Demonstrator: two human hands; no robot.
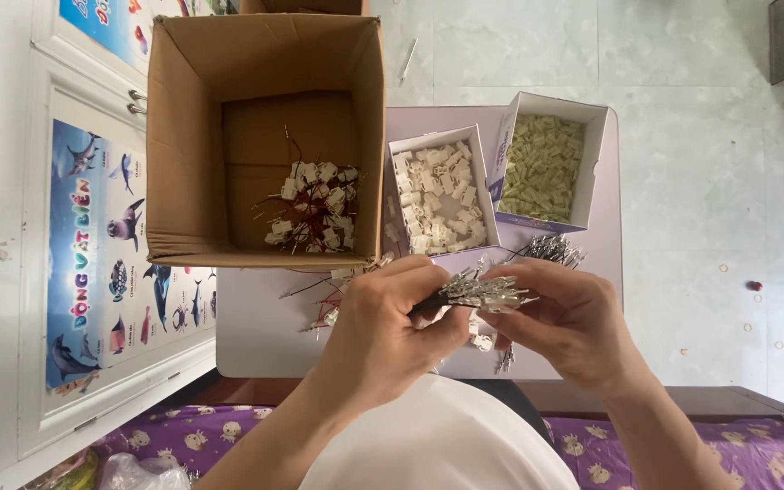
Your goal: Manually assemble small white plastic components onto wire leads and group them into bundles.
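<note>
Both hands met just in front of the small white table (256, 336), over its near edge. The left hand (383, 336) pinched a bundle of thin wires with silver metal terminals (478, 292), thumb and fingers pressed together on the dark wire end. The right hand (573, 322) had its fingertips closed lightly on the terminal tips.

Progress, as a judgement: some way in, with much left. The large cardboard box (183, 136), standing at the table's far left, held only a small heap of finished wired connectors (315, 213), red and dark leads with white housings. A few more lay loose on the table just left of the hands (333, 313).

Supply looked plentiful. On the table's far side, a small white box (492, 204) was nearly full of white plastic housings (437, 200). Just right of it, a second white box (596, 154) held pale green-yellow housings (542, 168), packed full. More loose terminals (551, 247) lay between that box and the right hand.
</note>
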